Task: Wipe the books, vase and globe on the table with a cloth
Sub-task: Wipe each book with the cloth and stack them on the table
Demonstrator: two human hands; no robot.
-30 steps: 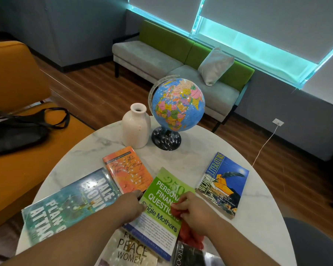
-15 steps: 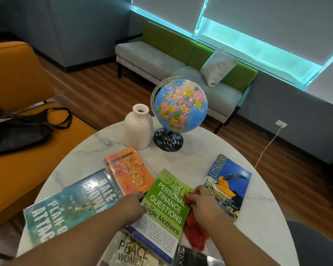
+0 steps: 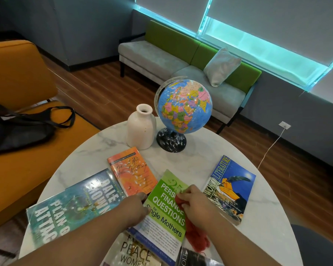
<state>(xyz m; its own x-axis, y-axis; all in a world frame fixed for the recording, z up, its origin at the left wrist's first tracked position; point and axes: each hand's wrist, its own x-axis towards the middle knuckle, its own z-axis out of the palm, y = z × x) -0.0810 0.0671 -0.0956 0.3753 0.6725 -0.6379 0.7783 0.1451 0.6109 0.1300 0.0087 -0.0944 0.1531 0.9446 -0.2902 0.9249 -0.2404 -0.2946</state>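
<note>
Bunching a soft red cloth [image 3: 197,238] on the light, likely slippery green book [image 3: 166,215], the right hand [image 3: 195,203] wipes while the left hand [image 3: 136,207] grips that book's left edge.

The right hand [image 3: 198,206] is bunching up the red cloth [image 3: 197,239] and covering most of it. It's also sitting over the last digit and a few title letters on the green book [image 3: 161,223], while the left hand [image 3: 135,206] is hiding that book's left edge and keeping its own fingertips out of sight. The bottom edge is chopping off the Peace book [image 3: 135,254] and the black book [image 3: 194,258], the left forearm [image 3: 75,244] is blocking a corner of the teal book [image 3: 65,212], and the scrawly title on the orange book [image 3: 133,171] is coming out too small to read.
</note>
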